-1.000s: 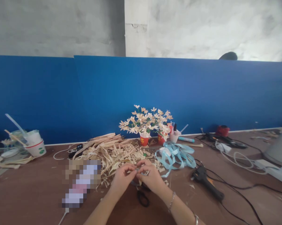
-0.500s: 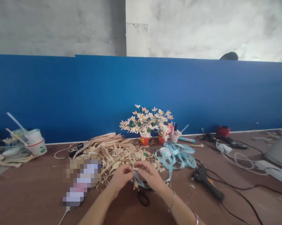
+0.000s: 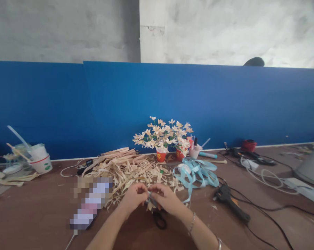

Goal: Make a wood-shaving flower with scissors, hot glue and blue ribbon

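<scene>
My left hand [image 3: 134,199] and my right hand [image 3: 167,199] meet over the front middle of the brown table. The fingers of both are pinched on a short light-blue ribbon piece [image 3: 150,195]. Just below the fingertips hangs a small pale flower [image 3: 151,206]; what holds it is hidden. Black scissor handles [image 3: 159,220] lie beneath the hands. Beyond them spreads a heap of pale dried husk strips [image 3: 130,170], and a tangle of light-blue ribbon [image 3: 202,173] lies to the right.
Pale flowers stand in red cups [image 3: 161,155] at the back. A black glue gun [image 3: 231,203] and cables lie right. A blurred-out phone-like object [image 3: 90,205] lies left, a white cup [image 3: 42,163] farther left. A blue partition [image 3: 115,104] borders the table.
My right hand has moved slightly left and its fingers have closed in on the ribbon, meeting my left fingertips. The ribbon piece between the hands now shows less.
</scene>
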`<state>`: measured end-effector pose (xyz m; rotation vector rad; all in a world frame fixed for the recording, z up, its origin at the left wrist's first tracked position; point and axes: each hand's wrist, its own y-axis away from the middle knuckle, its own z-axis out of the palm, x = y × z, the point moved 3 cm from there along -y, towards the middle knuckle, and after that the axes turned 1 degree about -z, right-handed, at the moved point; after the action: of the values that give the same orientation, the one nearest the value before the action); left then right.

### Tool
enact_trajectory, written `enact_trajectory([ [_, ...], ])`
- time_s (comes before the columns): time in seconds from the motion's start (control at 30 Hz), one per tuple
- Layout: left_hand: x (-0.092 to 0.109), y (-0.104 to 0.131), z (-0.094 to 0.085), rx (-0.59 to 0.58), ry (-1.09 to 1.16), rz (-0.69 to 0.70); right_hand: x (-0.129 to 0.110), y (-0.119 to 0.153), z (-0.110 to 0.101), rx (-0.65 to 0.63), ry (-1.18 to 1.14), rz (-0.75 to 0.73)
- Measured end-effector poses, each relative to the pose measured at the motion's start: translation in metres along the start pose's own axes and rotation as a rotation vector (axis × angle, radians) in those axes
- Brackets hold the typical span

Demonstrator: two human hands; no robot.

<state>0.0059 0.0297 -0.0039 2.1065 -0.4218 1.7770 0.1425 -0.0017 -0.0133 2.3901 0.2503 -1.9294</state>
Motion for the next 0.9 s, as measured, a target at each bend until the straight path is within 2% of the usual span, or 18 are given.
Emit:
enact_trajectory([
  [0.17,-0.007,-0.0029,-0.001,-0.029,0.046,-0.015,-0.0009,0.0004,-0.0016,0.003,-0.008,0.023],
  [0.3,-0.0089,-0.0027,0.0004,-0.05,0.056,-0.014,-0.0041,0.0004,-0.0034,0.074,-0.031,-0.007],
  [0.47,-0.0084,-0.0013,0.0053,-0.109,0.043,-0.008,-0.0009,0.0006,-0.0007,0.038,-0.013,0.054],
  [0.6,-0.0045,0.0,0.0055,-0.094,0.024,-0.008,0.0005,0.0016,0.0019,0.013,-0.064,0.113],
  [0.77,-0.0034,0.0002,0.0043,-0.075,0.011,-0.023,-0.003,0.0005,0.0039,0.015,-0.163,0.061],
  [0.9,-0.0068,-0.0008,0.0072,-0.059,-0.02,-0.044,-0.0027,-0.0008,0.0036,0.042,-0.143,0.071],
])
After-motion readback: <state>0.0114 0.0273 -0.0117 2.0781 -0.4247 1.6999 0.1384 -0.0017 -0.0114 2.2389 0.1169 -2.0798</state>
